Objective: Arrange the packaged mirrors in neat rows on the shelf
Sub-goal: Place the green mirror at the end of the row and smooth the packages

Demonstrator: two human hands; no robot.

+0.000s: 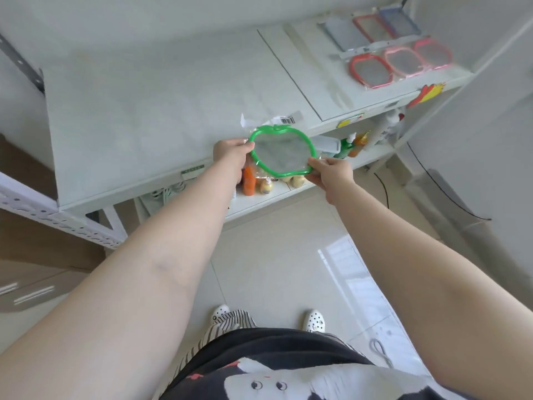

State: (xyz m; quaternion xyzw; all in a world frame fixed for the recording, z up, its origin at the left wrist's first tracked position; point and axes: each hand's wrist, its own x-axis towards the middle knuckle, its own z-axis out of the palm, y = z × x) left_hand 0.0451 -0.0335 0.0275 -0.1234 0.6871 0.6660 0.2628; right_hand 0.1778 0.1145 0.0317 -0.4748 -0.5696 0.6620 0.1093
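The white shelf was before you, with red and pink packaged mirrors in rows at its far right end. You held the green mirror over the front edge; its barcode label was too blurred to read. Your left hand pinched its left rim, your right hand its lower right rim. Bottles stood on the lower shelf behind.

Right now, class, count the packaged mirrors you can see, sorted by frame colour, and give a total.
Green, apple-shaped, held by both hands: 1
Red or pink, apple-shaped, on the shelf: 3
Red, rectangular: 1
Blue, rectangular: 1
Grey-blue, rectangular: 1
Total: 7
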